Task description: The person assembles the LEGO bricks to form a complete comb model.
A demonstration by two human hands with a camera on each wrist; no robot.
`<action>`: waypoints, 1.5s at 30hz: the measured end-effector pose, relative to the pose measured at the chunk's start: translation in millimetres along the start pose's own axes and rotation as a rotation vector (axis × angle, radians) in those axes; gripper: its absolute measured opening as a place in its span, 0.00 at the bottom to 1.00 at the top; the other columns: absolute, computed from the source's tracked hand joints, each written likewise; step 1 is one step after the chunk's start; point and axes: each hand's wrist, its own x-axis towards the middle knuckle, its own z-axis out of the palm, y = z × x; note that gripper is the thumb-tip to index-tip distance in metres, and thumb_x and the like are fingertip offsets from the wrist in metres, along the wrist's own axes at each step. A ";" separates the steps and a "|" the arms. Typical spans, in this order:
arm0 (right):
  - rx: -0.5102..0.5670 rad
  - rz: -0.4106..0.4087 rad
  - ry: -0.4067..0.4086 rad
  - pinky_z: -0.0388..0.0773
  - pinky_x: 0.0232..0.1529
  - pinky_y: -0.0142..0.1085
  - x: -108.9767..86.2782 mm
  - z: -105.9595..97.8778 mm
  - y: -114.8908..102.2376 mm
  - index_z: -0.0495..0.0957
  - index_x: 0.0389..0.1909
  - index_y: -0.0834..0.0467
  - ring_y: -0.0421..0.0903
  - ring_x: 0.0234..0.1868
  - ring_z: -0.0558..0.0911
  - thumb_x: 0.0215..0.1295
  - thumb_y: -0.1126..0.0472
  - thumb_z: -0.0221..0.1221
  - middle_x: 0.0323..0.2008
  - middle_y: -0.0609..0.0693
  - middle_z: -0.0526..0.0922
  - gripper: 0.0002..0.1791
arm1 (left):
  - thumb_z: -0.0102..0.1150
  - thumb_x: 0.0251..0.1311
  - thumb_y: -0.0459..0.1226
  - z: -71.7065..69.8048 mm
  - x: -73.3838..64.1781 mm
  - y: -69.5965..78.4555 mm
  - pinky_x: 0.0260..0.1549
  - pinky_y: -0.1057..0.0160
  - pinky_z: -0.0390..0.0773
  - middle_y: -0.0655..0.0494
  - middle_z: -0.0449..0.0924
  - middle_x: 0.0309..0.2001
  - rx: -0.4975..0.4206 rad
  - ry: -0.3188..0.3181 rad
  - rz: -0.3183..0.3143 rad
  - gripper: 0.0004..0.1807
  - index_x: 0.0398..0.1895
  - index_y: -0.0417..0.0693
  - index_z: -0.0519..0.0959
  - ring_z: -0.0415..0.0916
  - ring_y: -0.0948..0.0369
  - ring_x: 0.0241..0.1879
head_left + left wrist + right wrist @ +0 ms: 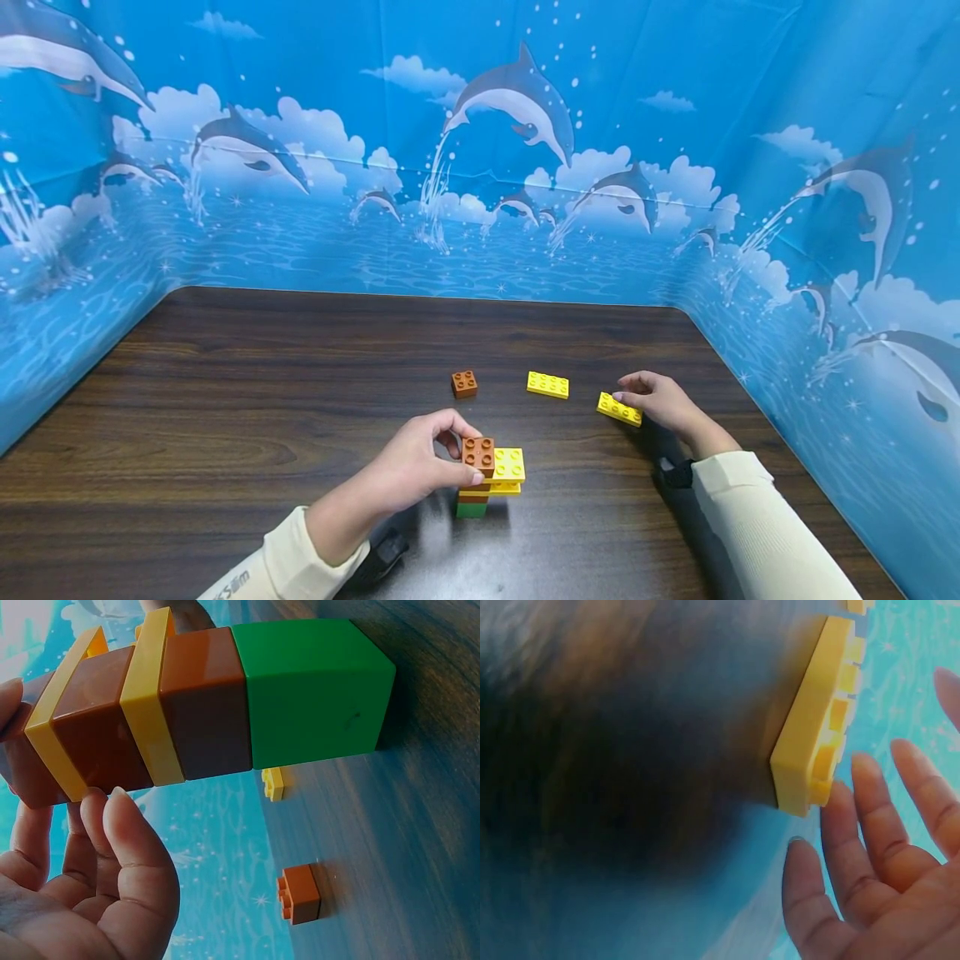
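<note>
A stacked brick tower stands upright on the table, with a green brick at its base and brown bricks alternating with thin yellow ones above. The yellow pieces jut out to the right. My left hand pinches the top brown brick between thumb and fingers. Over at the right, my right hand hovers at a flat yellow brick lying studs up. In the right wrist view its fingers are spread beside the yellow brick's studs, not curled round it; whether a fingertip touches is unclear.
Behind the tower lies a loose brown brick. Another flat yellow brick lies between it and my right hand. A blue dolphin-print curtain rises around the far and side edges of the dark wooden table.
</note>
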 end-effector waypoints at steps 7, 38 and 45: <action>-0.078 -0.017 -0.038 0.75 0.49 0.51 2.1 1.3 6.1 0.70 0.59 0.70 0.62 0.53 0.74 0.66 0.57 0.60 0.55 0.69 0.73 0.26 | 0.70 0.46 0.31 -0.2 -0.4 -0.7 0.30 0.60 0.71 0.49 0.73 0.34 -0.004 -0.008 0.004 0.18 0.43 0.41 0.78 0.69 0.54 0.36; -0.346 -0.159 0.049 0.72 0.50 0.55 -0.4 12.6 -0.1 0.76 0.55 0.67 0.59 0.49 0.76 0.63 0.63 0.62 0.48 0.63 0.77 0.21 | 0.70 0.47 0.31 -0.9 -0.8 -1.5 0.30 0.60 0.71 0.50 0.73 0.34 -0.006 -0.012 0.000 0.19 0.43 0.41 0.77 0.69 0.55 0.36; -0.384 -0.214 0.142 0.73 0.49 0.54 -3.6 17.5 -12.4 0.76 0.56 0.66 0.57 0.48 0.77 0.64 0.60 0.62 0.50 0.62 0.76 0.22 | 0.70 0.47 0.31 -1.0 0.4 -1.2 0.30 0.60 0.71 0.49 0.73 0.35 -0.001 -0.013 -0.004 0.19 0.44 0.42 0.77 0.69 0.55 0.37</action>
